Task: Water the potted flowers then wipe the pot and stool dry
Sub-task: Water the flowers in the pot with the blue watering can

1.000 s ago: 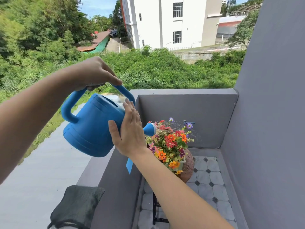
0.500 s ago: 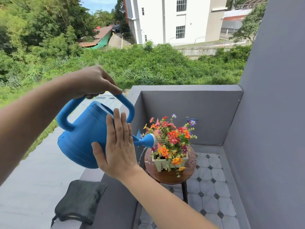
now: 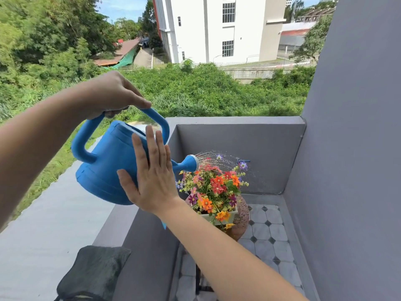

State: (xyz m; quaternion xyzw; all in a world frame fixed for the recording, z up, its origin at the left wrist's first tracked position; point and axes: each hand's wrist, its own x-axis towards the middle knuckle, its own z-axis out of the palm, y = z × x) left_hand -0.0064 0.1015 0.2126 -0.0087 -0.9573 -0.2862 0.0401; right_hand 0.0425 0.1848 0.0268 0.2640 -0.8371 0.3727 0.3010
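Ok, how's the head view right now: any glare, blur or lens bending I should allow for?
Head view: hard sunlight, bright but not blown out on the watering can and flowers; the spray from the rose shows as fine streaks. Right hand and left hand are sharp. Wide-angle bending stretches both forearms and tilts the wall at the edges.
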